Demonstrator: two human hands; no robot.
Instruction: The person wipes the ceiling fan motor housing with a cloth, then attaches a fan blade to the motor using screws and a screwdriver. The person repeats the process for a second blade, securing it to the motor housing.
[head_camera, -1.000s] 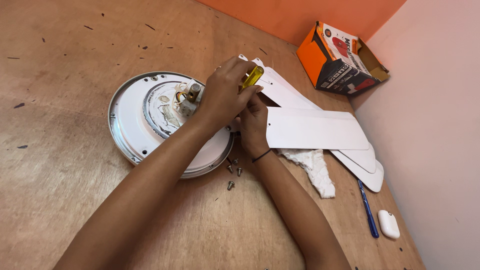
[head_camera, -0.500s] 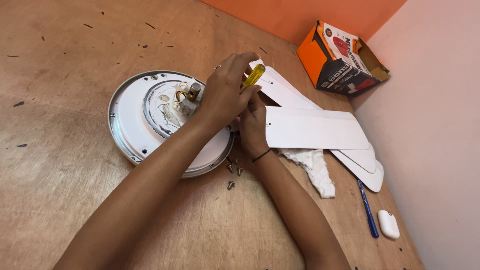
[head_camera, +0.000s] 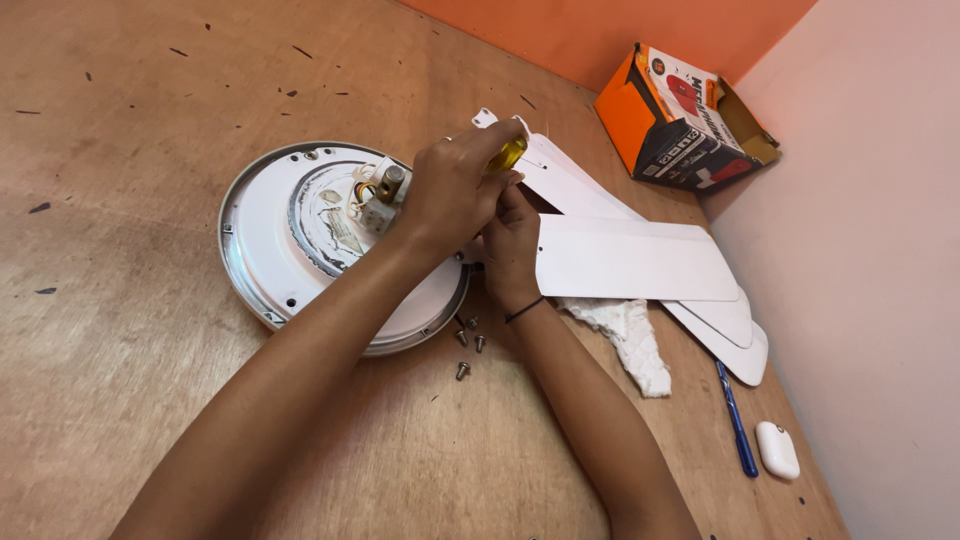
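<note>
I see the screwdriver (head_camera: 508, 153), yellow handle, at the 3 o'clock edge of the round white fan motor (head_camera: 300, 240) on the wooden floor (head_camera: 120, 400). My left hand (head_camera: 455, 185) is closed round the handle. My right hand (head_camera: 510, 235) sits just beneath, fingers curled at the near end of a white blade (head_camera: 630, 258); can't tell what it grips. Loose screws (head_camera: 468, 345) at 6 o'clock of the hands, white rag (head_camera: 630, 335) at 4, blue pen (head_camera: 735, 420) and small white case (head_camera: 777, 450) beyond it, orange box (head_camera: 680, 120) at 2.

single head view, steeply down and close over wooden floor (head_camera: 120, 420), orange wall (head_camera: 600, 30) beyond
</note>
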